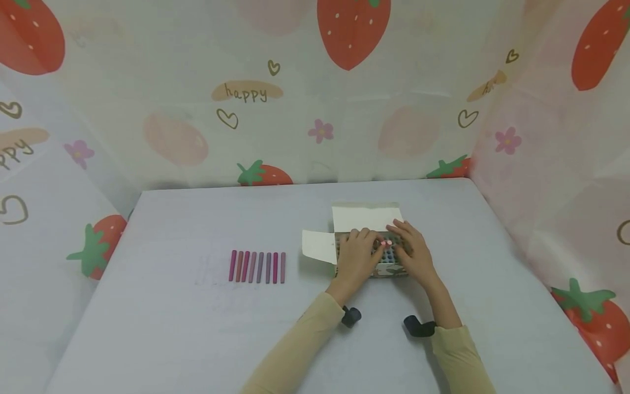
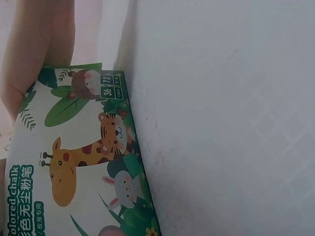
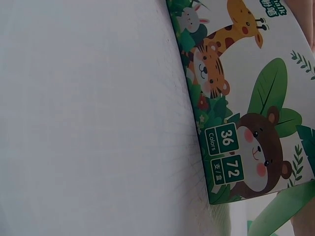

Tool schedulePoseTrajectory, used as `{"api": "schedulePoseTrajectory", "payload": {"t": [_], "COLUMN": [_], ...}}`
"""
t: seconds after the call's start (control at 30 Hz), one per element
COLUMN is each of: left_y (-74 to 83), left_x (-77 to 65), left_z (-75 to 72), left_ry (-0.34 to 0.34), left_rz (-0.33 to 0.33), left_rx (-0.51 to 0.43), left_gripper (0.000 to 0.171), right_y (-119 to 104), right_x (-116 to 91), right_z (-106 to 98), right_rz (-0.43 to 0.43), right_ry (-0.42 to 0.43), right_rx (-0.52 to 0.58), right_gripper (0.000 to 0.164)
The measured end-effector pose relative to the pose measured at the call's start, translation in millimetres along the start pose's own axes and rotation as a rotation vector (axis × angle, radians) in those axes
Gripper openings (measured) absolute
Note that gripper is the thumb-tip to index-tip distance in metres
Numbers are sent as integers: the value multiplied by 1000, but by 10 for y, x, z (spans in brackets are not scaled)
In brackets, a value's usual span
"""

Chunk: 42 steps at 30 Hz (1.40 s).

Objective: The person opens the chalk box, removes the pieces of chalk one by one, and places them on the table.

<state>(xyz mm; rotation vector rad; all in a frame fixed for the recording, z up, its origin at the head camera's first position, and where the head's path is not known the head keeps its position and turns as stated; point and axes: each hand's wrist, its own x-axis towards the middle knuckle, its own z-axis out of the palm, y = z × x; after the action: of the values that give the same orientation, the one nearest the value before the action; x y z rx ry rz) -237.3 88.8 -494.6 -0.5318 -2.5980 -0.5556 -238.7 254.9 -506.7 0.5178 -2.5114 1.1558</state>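
Note:
An opened colored chalk box stands on the table, with many chalk ends showing inside. My left hand lies over its left half, thumb and forefinger pinching at a pink chalk stick that pokes up. A second pink chalk tip shows just right of it. Over the right side, my right hand rests with fingers spread, touching the box. The wrist views show the box's printed front, with animals and "36 Colors"; fingertips are hidden there.
Several pink, purple and orange-brown chalk sticks lie in a spaced row left of the box. The box's white lid stands back, and a side flap sticks out left. A strawberry-print curtain surrounds the white table.

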Motion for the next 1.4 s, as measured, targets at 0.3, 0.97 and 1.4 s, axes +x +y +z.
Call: {"api": "schedulePoseTrajectory", "payload": {"t": [0.3, 0.97, 1.4], "left_y": [12, 31, 11], "left_x": [-6, -14, -16], "left_z": [-3, -36, -19], "left_ry": [3, 28, 69], "left_rz": [6, 7, 2], "left_rx": [1, 21, -15], "left_gripper": [24, 24, 22], "right_y": [17, 22, 2], "right_x": [-6, -6, 9], "right_z": [-6, -10, 1], "right_rz": [13, 0, 19], "right_ry": [-8, -6, -3], "right_rx": [-2, 27, 11], "right_gripper": [44, 41, 40]}}
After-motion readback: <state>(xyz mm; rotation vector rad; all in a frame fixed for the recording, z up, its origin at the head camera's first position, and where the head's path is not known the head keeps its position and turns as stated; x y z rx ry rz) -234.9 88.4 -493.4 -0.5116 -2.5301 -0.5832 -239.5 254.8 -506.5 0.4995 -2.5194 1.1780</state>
